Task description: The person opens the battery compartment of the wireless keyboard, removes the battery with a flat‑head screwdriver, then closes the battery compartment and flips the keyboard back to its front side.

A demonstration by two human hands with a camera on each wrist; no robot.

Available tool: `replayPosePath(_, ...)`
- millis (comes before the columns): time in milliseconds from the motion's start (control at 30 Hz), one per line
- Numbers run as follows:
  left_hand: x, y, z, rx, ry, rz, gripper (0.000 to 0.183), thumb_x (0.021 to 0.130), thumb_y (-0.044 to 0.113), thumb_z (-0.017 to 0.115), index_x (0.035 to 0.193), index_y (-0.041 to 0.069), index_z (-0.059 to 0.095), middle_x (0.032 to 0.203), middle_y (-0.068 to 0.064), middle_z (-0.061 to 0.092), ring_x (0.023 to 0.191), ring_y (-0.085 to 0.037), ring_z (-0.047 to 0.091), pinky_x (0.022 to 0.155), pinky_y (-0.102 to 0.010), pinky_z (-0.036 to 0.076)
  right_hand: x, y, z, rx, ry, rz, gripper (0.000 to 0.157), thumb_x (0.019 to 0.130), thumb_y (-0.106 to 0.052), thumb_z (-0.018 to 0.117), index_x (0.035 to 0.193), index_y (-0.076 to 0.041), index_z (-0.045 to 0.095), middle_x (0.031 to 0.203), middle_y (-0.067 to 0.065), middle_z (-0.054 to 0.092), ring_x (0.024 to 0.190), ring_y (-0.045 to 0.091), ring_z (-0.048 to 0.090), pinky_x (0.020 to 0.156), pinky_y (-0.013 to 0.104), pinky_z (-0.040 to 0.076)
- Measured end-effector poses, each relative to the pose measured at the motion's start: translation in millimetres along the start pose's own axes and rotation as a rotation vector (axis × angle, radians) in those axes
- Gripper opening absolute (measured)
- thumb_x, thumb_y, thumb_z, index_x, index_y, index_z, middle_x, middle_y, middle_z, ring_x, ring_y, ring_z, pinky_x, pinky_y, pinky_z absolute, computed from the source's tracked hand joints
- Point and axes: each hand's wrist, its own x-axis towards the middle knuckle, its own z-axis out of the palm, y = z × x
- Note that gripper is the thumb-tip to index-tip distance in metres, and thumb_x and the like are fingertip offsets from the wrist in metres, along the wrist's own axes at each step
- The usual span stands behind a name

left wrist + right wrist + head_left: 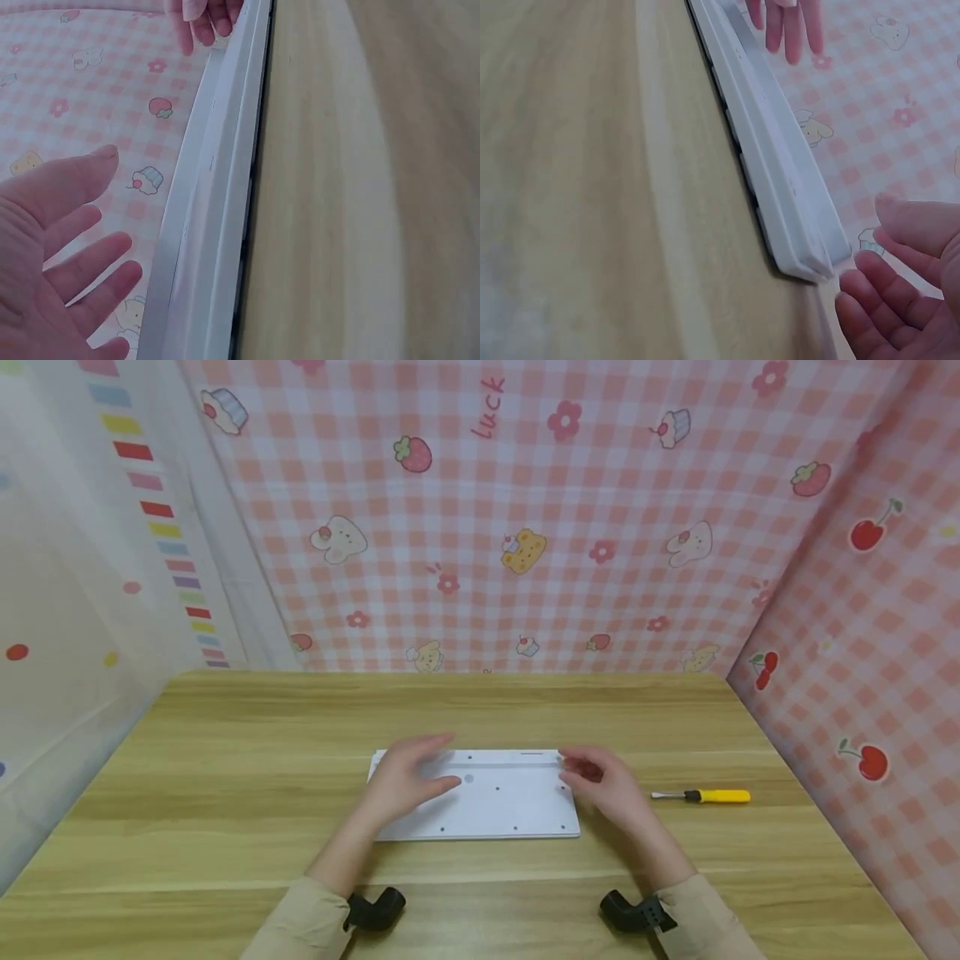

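Head view shows a white keyboard [510, 806] lying underside up on a wooden table [480, 893], in front of the person, its long sides running left to right; small dark dots are scattered over its flat back, a raised band runs along the far side, and a round grey spot sits near the left hand [407, 782]; that hand hangs over the keyboard's left part, wide, thumb well apart from the fingers, with nothing in its grasp; the right hand [611, 785] is at the far right corner, its fingers loosely bent, thumb and fingertips apart in a narrower gap, likewise holding nothing; whether its fingertips touch the corner I cannot tell.

Left wrist view shows the keyboard edge-on, with dark gaps along its lower side against the wood; the left hand's fingers are spread just beside it; right wrist view shows the keyboard's near end close to the right hand's bent fingers.

To the right of the right hand, a screwdriver [712, 796] lies on the table, yellow handle to the right, metal shaft pointing left towards the keyboard; black wrist mounts [378, 910] sit at both beige sleeves [300, 918]; behind the table hangs a pink checked cloth [480, 493] printed with strawberries, flowers and cupcakes.
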Motion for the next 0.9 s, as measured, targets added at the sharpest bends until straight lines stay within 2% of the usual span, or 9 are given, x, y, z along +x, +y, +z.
replayPosePath(167, 7.9, -1.0, 7.3, 0.034, -0.004, -0.046, 0.057, 0.077, 0.011, 0.085, 0.129, 0.001, 0.064, 0.126, -0.013, 0.066, 0.116, -0.032, 0.062, 0.101, -0.046, 0.045, 8.7, -2.7, 3.2, -0.03, -0.012, -0.016, 0.029, 0.091, -0.008, 0.072, 0.118, 0.001, 0.068, 0.105, 0.01, 0.069, 0.096, 0.023, 0.062, 0.084, 0.029, 0.051)
replayPosePath(333, 14.5, -2.1, 12.5, 0.015, -0.008, -0.15, 0.056, 0.078, 0.014, 0.085, 0.13, 0.008, 0.065, 0.127, -0.007, 0.067, 0.112, -0.026, 0.065, 0.103, -0.044, 0.044, 18.3, -4.6, 6.4, -0.092, -0.003, 0.003, 0.025, 0.09, -0.012, 0.074, 0.113, -0.004, 0.071, 0.098, 0.006, 0.066, 0.087, 0.02, 0.057, 0.076, 0.03, 0.048)
replayPosePath(467, 18.6, -3.7, 16.3, 0.02, -0.003, -0.196, 0.053, 0.079, 0.016, 0.085, 0.129, 0.013, 0.067, 0.126, -0.004, 0.067, 0.112, -0.025, 0.065, 0.111, -0.05, 0.029, 26.7, -6.4, 7.9, -0.125, -0.002, -0.027, 0.022, 0.088, -0.013, 0.076, 0.109, -0.006, 0.073, 0.096, 0.005, 0.065, 0.082, 0.02, 0.054, 0.072, 0.031, 0.045)
replayPosePath(600, 19.5, -5.6, 19.3, 0.055, -0.003, -0.221, 0.054, 0.078, 0.02, 0.086, 0.128, 0.016, 0.068, 0.127, -0.003, 0.067, 0.115, -0.025, 0.063, 0.11, -0.058, 0.016, 35.1, -6.6, 10.0, -0.141, -0.017, -0.074, 0.018, 0.087, -0.013, 0.077, 0.104, -0.008, 0.075, 0.099, 0.006, 0.066, 0.083, 0.02, 0.054, 0.074, 0.033, 0.045)
replayPosePath(733, 18.6, -6.4, 21.6, 0.089, 0.0, -0.238, 0.055, 0.076, 0.024, 0.087, 0.127, 0.017, 0.069, 0.126, -0.001, 0.067, 0.119, -0.026, 0.06, 0.11, -0.06, 0.014, 41.1, -6.5, 12.8, -0.152, -0.046, -0.077, 0.016, 0.087, -0.013, 0.077, 0.102, -0.009, 0.076, 0.101, 0.006, 0.066, 0.085, 0.021, 0.054, 0.076, 0.035, 0.045)
replayPosePath(900, 19.2, -7.7, 26.6, 0.103, 0.008, -0.254, 0.047, 0.077, 0.027, 0.086, 0.121, 0.019, 0.072, 0.122, -0.002, 0.069, 0.118, -0.026, 0.06, 0.111, -0.059, 0.012, 43.2, -3.7, 15.6, -0.163, -0.068, -0.048, 0.015, 0.088, -0.012, 0.076, 0.102, -0.01, 0.077, 0.104, 0.005, 0.064, 0.088, 0.02, 0.052, 0.078, 0.035, 0.043)
